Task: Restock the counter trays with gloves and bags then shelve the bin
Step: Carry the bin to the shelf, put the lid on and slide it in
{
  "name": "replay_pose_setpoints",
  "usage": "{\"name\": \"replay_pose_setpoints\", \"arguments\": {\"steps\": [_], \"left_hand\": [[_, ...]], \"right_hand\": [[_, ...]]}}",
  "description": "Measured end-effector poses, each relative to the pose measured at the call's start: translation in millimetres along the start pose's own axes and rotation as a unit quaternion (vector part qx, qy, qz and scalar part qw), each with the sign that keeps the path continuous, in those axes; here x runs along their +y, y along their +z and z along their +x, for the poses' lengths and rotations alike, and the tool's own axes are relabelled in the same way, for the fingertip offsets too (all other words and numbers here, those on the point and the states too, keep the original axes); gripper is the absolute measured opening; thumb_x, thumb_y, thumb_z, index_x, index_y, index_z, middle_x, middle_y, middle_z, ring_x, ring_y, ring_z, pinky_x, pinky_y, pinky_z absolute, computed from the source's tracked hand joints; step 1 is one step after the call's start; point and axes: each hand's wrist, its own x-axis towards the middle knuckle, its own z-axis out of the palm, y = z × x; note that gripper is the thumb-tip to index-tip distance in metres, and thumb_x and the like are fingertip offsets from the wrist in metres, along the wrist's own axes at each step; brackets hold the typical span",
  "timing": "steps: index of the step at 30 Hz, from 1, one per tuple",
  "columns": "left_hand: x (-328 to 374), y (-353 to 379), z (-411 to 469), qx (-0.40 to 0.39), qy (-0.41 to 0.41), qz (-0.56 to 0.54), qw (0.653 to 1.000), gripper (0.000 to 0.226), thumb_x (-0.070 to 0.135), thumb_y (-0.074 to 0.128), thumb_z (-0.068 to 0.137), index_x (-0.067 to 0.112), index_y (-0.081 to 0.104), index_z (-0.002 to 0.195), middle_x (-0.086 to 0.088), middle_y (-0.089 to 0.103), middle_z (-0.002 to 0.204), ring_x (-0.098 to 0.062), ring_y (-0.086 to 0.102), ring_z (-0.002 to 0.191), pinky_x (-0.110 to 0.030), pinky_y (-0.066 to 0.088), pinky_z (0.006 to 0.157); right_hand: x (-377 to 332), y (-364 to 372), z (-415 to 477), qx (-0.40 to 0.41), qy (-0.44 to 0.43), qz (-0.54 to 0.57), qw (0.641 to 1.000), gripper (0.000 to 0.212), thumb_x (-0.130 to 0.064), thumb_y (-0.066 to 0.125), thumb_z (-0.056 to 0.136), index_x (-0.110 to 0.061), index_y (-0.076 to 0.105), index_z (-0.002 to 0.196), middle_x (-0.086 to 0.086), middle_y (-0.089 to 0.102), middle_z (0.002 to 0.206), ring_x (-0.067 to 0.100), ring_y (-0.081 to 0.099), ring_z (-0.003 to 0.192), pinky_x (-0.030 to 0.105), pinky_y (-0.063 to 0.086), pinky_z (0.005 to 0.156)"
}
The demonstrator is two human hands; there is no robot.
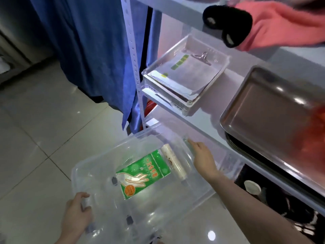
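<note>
I hold a clear plastic bin point(98, 166) low over the tiled floor, in front of a white shelf unit. My left hand point(77, 213) grips its near left rim. My right hand point(204, 158) grips its far right rim, next to the lower shelf. Inside the bin lie a green pack of disposable gloves point(144, 173) and a white roll of bags point(173, 160). On the middle shelf a clear tray point(219, 62) holds a flat stack of bags point(190, 73) under a metal clip.
A steel tray point(263, 110) sits right of the clear tray on the shelf point(207, 118). A pink cloth and a black fuzzy item point(228, 22) hang off the shelf above. A blue curtain point(95, 50) hangs left of the shelf post. A paper cup point(252, 186) stands below.
</note>
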Motion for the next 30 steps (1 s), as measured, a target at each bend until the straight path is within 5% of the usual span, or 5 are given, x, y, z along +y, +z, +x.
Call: {"name": "replay_pose_setpoints", "arguments": {"steps": [4, 9, 16, 24, 30], "left_hand": [[-19, 34, 38, -0.005, 0.003, 0.013, 1.000, 0.037, -0.011, 0.064, 0.069, 0.010, 0.060, 0.099, -0.024, 0.056, 0.079, -0.033, 0.055, 0.063, -0.038, 0.043, 0.067], [-41, 71, 99, -0.046, 0.034, 0.021, 0.998, 0.037, -0.016, 0.055, 0.076, 0.003, 0.057, 0.107, -0.022, 0.055, 0.088, -0.044, 0.058, 0.080, -0.046, 0.048, 0.069], [-38, 142, 205, -0.082, 0.161, 0.098, 0.979, 0.041, -0.007, 0.063, 0.073, 0.013, 0.058, 0.108, -0.024, 0.054, 0.102, -0.038, 0.058, 0.070, -0.040, 0.046, 0.073], [2, 252, 292, -0.074, 0.310, 0.115, 0.941, 0.041, -0.008, 0.061, 0.069, 0.016, 0.059, 0.102, -0.018, 0.056, 0.092, -0.039, 0.058, 0.072, -0.043, 0.051, 0.070], [25, 310, 324, -0.084, 0.404, 0.132, 0.901, 0.038, -0.001, 0.067, 0.071, 0.018, 0.057, 0.103, -0.016, 0.056, 0.094, -0.040, 0.057, 0.079, -0.044, 0.049, 0.071]], "right_hand": [[10, 52, 8, -0.004, 0.036, 0.021, 0.999, 0.077, 0.016, 0.043, 0.075, -0.022, 0.040, 0.142, 0.016, 0.053, 0.111, 0.034, 0.054, 0.094, 0.039, 0.046, 0.084], [16, 117, -11, 0.028, 0.097, -0.032, 0.994, 0.077, 0.015, 0.053, 0.070, -0.024, 0.047, 0.136, 0.012, 0.059, 0.096, 0.029, 0.060, 0.074, 0.025, 0.034, 0.061], [62, 233, -42, 0.023, 0.222, 0.040, 0.974, 0.073, 0.012, 0.048, 0.075, -0.023, 0.042, 0.140, 0.018, 0.051, 0.105, 0.035, 0.055, 0.092, 0.027, 0.038, 0.073], [115, 345, -58, 0.060, 0.345, 0.103, 0.931, 0.075, 0.005, 0.053, 0.079, -0.030, 0.033, 0.142, 0.001, 0.036, 0.098, 0.025, 0.047, 0.077, 0.026, 0.035, 0.069], [139, 385, -64, 0.113, 0.371, 0.129, 0.913, 0.075, 0.010, 0.048, 0.079, -0.025, 0.034, 0.143, 0.011, 0.045, 0.119, 0.021, 0.046, 0.082, 0.020, 0.037, 0.075]]}}
